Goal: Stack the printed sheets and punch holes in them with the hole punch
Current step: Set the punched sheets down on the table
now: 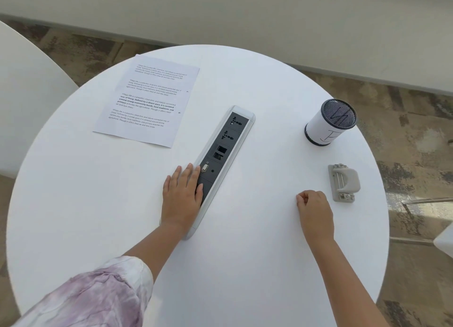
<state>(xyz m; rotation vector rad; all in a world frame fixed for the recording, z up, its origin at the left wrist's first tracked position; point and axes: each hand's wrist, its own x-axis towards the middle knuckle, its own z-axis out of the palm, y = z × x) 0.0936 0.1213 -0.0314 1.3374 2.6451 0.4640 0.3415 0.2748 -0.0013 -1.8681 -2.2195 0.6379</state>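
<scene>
Left hand (182, 197) flat, palm down, fingers (188, 173) straight and together, forearm extended from pink-white sleeve (98, 295). Right hand (315, 210) loosely fisted, fingers curled under, holding nothing.

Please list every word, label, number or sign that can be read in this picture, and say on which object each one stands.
"Village life is a peaceful, close-knit..." opens the paragraphs on the printed sheets; the rest is too small to read with confidence.
A hand-drawn mark like "H" or "I" stands on the paper wrap of the mesh cup; I cannot tell which.
The socket strip and the hole punch show no readable text.
</scene>
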